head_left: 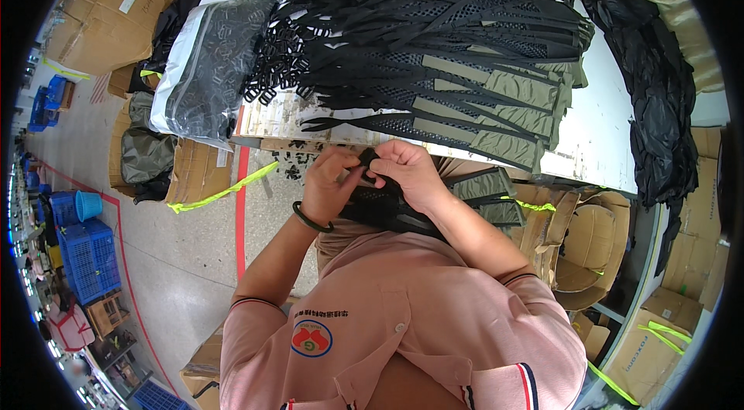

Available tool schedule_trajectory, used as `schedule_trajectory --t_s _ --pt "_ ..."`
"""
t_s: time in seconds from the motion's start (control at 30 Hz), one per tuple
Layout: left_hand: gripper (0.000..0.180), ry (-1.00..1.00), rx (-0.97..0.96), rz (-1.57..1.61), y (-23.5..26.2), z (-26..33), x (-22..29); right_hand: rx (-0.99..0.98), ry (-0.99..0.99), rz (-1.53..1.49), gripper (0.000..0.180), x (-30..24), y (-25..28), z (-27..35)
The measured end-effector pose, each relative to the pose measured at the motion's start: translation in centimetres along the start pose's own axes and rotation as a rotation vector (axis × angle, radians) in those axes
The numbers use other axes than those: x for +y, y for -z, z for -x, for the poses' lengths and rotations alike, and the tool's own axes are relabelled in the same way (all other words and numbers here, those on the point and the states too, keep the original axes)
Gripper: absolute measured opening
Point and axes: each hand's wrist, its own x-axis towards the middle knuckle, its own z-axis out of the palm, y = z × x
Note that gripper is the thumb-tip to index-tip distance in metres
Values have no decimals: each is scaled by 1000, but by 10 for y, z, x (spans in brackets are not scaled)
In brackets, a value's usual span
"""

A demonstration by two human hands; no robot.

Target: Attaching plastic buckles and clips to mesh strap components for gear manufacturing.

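My left hand (332,177) and my right hand (413,173) meet in front of the table's near edge. Both pinch a small black piece (367,156), which looks like the end of a black strap; whether a buckle is on it is hidden by my fingers. Below them a black mesh strap piece with an olive-green panel (487,187) lies across my lap. Many similar strap pieces (473,77) are spread in overlapping rows on the table, just beyond my hands. Left of those rows is a heap of loose black plastic slide buckles (283,57).
A see-through bag of black buckles (221,61) sits at the table's left edge. Cardboard boxes stand left (203,170) and right (597,243) of me. Black fabric (659,100) hangs at the table's right end. Blue crates (89,255) are on the floor far left.
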Motion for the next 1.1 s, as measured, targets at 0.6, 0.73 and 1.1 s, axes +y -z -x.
schedule_trajectory --t_s 0.6,0.73,1.1 --pt "8 1000 -6 1427 -8 9 1 86 635 947 13 4 -1 8" --pt "6 882 -30 1040 -13 5 11 96 779 1025 15 -1 -4 11" --pt "6 749 76 807 -18 12 9 86 59 189 23 13 4 4"
